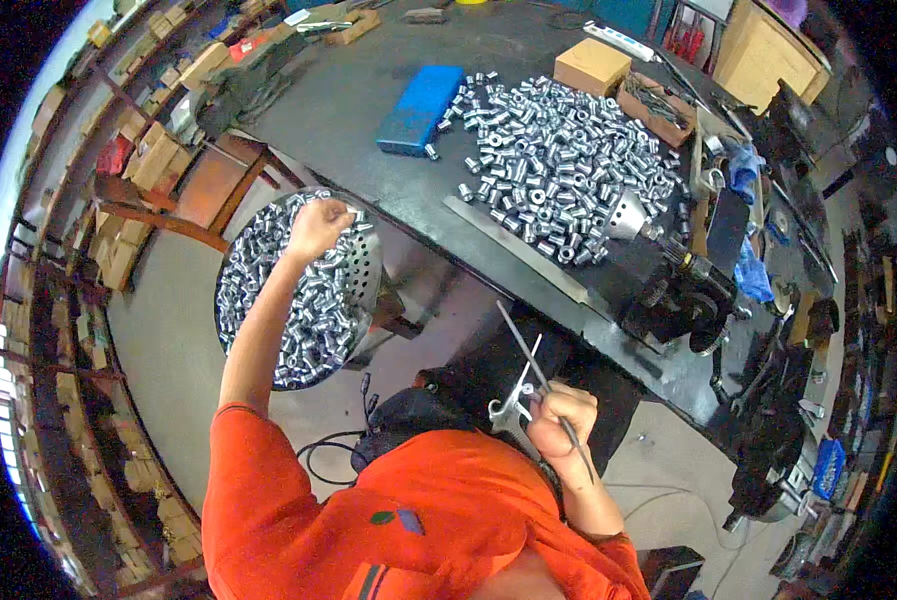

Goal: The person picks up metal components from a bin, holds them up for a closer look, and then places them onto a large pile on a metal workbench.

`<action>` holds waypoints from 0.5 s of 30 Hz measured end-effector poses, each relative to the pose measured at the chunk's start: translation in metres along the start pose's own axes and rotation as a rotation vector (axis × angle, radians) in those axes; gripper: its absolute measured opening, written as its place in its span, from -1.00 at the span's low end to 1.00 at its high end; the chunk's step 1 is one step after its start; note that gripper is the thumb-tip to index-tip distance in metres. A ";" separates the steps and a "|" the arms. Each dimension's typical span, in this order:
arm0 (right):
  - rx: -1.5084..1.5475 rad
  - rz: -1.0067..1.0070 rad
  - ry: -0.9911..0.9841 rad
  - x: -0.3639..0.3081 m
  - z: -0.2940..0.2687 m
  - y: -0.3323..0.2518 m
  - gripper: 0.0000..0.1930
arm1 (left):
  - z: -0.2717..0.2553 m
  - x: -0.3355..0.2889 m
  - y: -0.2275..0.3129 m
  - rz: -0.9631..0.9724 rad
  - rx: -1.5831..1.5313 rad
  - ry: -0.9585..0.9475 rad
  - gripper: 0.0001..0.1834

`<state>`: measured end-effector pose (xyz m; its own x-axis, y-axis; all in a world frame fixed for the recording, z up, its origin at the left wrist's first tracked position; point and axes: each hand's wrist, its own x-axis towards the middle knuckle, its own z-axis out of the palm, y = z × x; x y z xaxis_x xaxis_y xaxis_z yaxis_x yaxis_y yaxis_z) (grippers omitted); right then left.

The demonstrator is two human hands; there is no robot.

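My left hand (pixel 318 228) reaches over a round perforated metal tray (pixel 366 270) heaped with short shiny metal sleeves (pixel 293 310). Its fingers are curled together at the tray's far side, against the sleeves; what they pinch, if anything, is hidden. Near my body, my right hand (pixel 565 420) grips a long thin file (pixel 524 345), which slants up to the left and sticks out below the fist. A silver tool with a thin pointed end and curved jaws (pixel 509 410) shows beside the same fist; whether the fingers hold it too, I cannot tell.
A dark workbench (pixel 368 205) carries a big pile of similar sleeves (pixel 558 150), a blue box (pixel 420 110), a yellow-brown box (pixel 591 67) and a black machine with a cone-shaped head (pixel 683 300). A wooden chair (pixel 203 190) stands beyond the tray. Shelves with boxes line the left.
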<state>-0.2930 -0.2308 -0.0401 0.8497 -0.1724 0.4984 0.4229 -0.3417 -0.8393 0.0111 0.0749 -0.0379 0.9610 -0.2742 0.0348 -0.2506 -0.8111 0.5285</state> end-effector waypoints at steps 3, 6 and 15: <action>0.015 0.011 -0.041 0.002 0.000 0.000 -0.68 | 0.028 -0.006 -0.031 0.085 0.174 0.052 -0.73; 0.036 0.039 -0.039 0.004 0.001 -0.004 -0.67 | 0.047 0.001 -0.023 0.059 0.395 -0.033 -0.63; -0.053 0.041 -0.077 0.001 0.004 0.001 -0.73 | 0.018 -0.022 0.010 0.168 -0.086 -0.175 -0.68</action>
<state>-0.2906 -0.2280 -0.0413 0.8888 -0.1162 0.4434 0.3715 -0.3842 -0.8452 -0.0149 0.0632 -0.0485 0.8703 -0.4923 -0.0151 -0.3867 -0.7020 0.5980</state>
